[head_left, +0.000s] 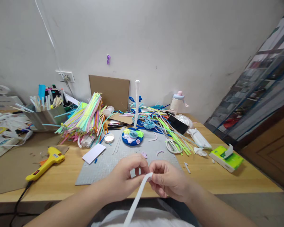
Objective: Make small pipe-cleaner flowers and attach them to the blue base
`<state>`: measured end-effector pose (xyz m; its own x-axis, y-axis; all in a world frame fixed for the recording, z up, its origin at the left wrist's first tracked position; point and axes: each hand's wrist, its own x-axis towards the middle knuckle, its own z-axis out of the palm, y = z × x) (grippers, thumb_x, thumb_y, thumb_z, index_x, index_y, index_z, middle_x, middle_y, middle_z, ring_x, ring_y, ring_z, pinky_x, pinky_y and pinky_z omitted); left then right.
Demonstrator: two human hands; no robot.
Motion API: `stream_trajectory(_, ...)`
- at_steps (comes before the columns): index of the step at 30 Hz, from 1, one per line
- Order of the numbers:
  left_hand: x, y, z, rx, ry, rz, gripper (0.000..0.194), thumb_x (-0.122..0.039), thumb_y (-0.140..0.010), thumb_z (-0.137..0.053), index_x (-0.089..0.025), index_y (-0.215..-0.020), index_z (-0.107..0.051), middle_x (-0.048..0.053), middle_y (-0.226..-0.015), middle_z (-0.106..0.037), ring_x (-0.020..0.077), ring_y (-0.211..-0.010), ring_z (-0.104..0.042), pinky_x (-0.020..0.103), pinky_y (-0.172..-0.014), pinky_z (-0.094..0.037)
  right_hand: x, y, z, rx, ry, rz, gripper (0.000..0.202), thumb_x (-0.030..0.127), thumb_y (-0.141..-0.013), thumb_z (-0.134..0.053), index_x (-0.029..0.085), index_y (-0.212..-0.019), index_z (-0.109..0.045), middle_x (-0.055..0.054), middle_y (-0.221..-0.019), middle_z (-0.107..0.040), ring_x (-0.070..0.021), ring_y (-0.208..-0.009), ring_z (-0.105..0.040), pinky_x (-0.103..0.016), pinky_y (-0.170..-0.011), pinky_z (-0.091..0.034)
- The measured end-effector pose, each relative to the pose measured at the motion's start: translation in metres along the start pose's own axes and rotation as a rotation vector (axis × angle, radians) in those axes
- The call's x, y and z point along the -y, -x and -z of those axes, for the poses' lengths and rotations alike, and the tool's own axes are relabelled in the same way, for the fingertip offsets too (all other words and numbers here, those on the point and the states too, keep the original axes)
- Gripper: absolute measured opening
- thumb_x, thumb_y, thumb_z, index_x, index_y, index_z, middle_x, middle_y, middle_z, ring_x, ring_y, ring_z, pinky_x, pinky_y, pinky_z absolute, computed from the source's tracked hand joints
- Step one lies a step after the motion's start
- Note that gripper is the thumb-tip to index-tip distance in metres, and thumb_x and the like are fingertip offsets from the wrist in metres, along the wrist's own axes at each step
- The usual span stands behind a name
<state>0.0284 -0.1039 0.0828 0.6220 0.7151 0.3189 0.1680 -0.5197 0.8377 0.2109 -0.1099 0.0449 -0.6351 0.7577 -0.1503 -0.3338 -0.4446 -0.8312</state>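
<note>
Both hands meet low over the front edge of the grey cutting mat [92, 175]. A white pipe cleaner [137, 198] runs from my fingertips down toward my lap, its upper end bent over. My left hand [131, 171] pinches it near the bend. Thumb and fingers of my right hand [167, 178] are closed on that bent end. Beyond them on the mat stands a blue round base [129, 141] with pale flowers and yellow-green pieces. A fuzzy white upright stick [137, 101] rises behind or from it; which, I cannot tell.
A yellow glue gun [46, 162] lies left on cardboard. Bundled pastel pipe cleaners [85, 121] stand behind it. Scissors [174, 146], a phone [178, 124] and a green tissue pack [227, 158] are to the right. A white card [94, 153] lies at the mat's left.
</note>
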Motion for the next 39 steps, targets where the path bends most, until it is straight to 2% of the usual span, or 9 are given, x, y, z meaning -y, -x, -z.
stream_trajectory(8,-0.004,0.010,-0.007,0.028,0.121,0.192,0.016,-0.029,-0.079,-0.056,-0.015,-0.070,-0.054,-0.001,-0.071,-0.052,0.0101,-0.067,-0.046,0.022,-0.063,-0.037,-0.007,0.002,0.001,0.052,0.256,-0.053,0.032,0.036,-0.066,-0.073,0.011,-0.072,-0.055,0.001,-0.055,-0.057,-0.0041,-0.038,-0.047,-0.014,-0.036,-0.036)
stream_trajectory(14,0.019,0.015,-0.020,0.066,0.650,0.717,0.032,-0.040,-0.062,-0.067,-0.016,-0.065,-0.046,-0.006,-0.052,-0.038,0.0068,-0.046,-0.033,0.020,-0.042,-0.029,-0.007,0.009,0.003,0.080,1.252,0.609,0.021,0.023,-0.087,-0.043,0.014,-0.083,-0.062,-0.006,-0.072,-0.059,-0.0133,-0.065,-0.050,-0.026,-0.061,-0.041)
stream_trajectory(16,0.022,0.017,-0.022,0.127,0.818,0.827,0.032,-0.040,-0.063,-0.067,-0.016,-0.067,-0.045,-0.006,-0.053,-0.036,0.0064,-0.045,-0.031,0.019,-0.039,-0.029,-0.010,0.010,0.006,0.119,1.373,0.737,0.023,0.018,-0.088,-0.039,0.015,-0.087,-0.062,-0.008,-0.074,-0.060,-0.0150,-0.069,-0.051,-0.029,-0.065,-0.041)
stream_trajectory(18,0.021,0.019,-0.022,0.093,0.816,0.747,0.035,-0.044,-0.064,-0.066,-0.016,-0.073,-0.046,-0.005,-0.057,-0.040,0.0067,-0.047,-0.034,0.019,-0.043,-0.032,-0.013,0.009,0.006,0.002,1.181,0.697,0.017,0.020,-0.087,-0.045,0.016,-0.083,-0.060,-0.006,-0.072,-0.058,-0.0133,-0.065,-0.052,-0.026,-0.061,-0.042)
stream_trajectory(21,0.014,0.024,-0.019,-0.142,0.362,0.349,0.041,-0.041,-0.063,-0.070,-0.018,-0.089,-0.050,0.001,-0.077,-0.051,0.0117,-0.066,-0.047,0.026,-0.062,-0.042,-0.018,0.006,0.002,-0.189,0.633,0.429,0.018,0.032,-0.078,-0.061,0.016,-0.073,-0.055,0.002,-0.061,-0.052,-0.0077,-0.048,-0.050,-0.019,-0.045,-0.041)
stream_trajectory(24,0.006,0.025,-0.013,-0.199,-0.193,-0.091,0.012,-0.022,-0.076,-0.059,-0.021,-0.087,-0.056,0.005,-0.095,-0.055,0.0172,-0.093,-0.047,0.033,-0.084,-0.037,-0.019,0.003,-0.004,-0.092,0.303,0.193,0.030,0.038,-0.068,-0.070,0.013,-0.070,-0.055,0.003,-0.054,-0.054,-0.0046,-0.039,-0.046,-0.015,-0.038,-0.036)
stream_trajectory(28,-0.002,0.021,-0.007,-0.041,-0.315,-0.348,0.010,-0.014,-0.082,-0.051,-0.019,-0.077,-0.057,0.002,-0.077,-0.060,0.0130,-0.079,-0.052,0.028,-0.079,-0.037,-0.019,0.005,-0.007,0.064,0.196,0.047,0.031,0.034,-0.062,-0.075,0.010,-0.067,-0.057,-0.001,-0.060,-0.061,-0.0034,-0.039,-0.048,-0.013,-0.038,-0.038)
stream_trajectory(34,0.002,0.018,-0.011,-0.006,-0.108,-0.239,0.016,-0.029,-0.081,-0.055,-0.017,-0.071,-0.055,0.004,-0.074,-0.060,0.0130,-0.075,-0.053,0.024,-0.070,-0.040,-0.019,0.007,-0.004,0.099,0.354,0.062,0.025,0.033,-0.068,-0.071,0.012,-0.068,-0.056,0.000,-0.061,-0.059,-0.0045,-0.040,-0.047,-0.015,-0.038,-0.038)
stream_trajectory(39,0.012,0.019,-0.017,0.011,0.132,0.271,0.020,-0.032,-0.077,-0.058,-0.017,-0.065,-0.053,-0.003,-0.061,-0.052,0.0109,-0.061,-0.047,0.021,-0.059,-0.036,-0.005,0.012,-0.004,0.146,1.270,0.745,0.014,0.014,-0.082,-0.047,0.013,-0.082,-0.061,-0.009,-0.070,-0.063,-0.0151,-0.058,-0.053,-0.028,-0.052,-0.039)
